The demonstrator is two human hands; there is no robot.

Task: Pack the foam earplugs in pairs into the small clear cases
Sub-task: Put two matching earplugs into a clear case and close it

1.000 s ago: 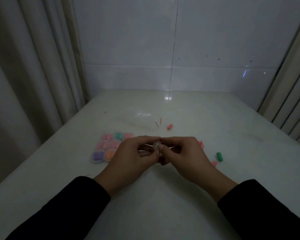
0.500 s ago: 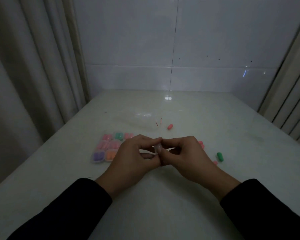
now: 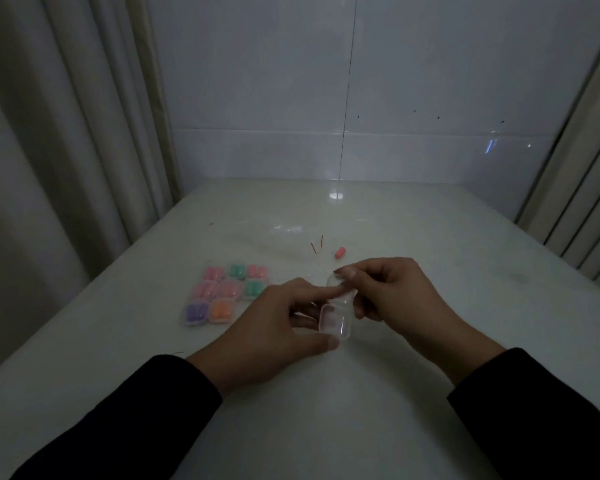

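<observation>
A small clear case [image 3: 336,322] hangs open above the white table between both hands. My left hand [image 3: 278,327] grips its lower half between thumb and fingers. My right hand [image 3: 388,292] pinches the raised lid [image 3: 333,280] at its top edge. The inside of the case looks faintly pink; I cannot tell what it holds. To the left lies a cluster of several filled cases [image 3: 224,294] with pink, green, purple and orange earplugs. A loose coral earplug [image 3: 340,252] lies beyond my right hand.
Two thin red sticks [image 3: 317,243] lie near the loose earplug. A tiled wall closes the back of the table [image 3: 326,410]. Curtains hang at the left [image 3: 49,168] and vertical slats stand at the right [image 3: 586,202].
The case was held closed between both hands' fingertips; now its lid is lifted open and the hands have drawn apart. The loose earplugs to the right of my right hand are now out of sight.
</observation>
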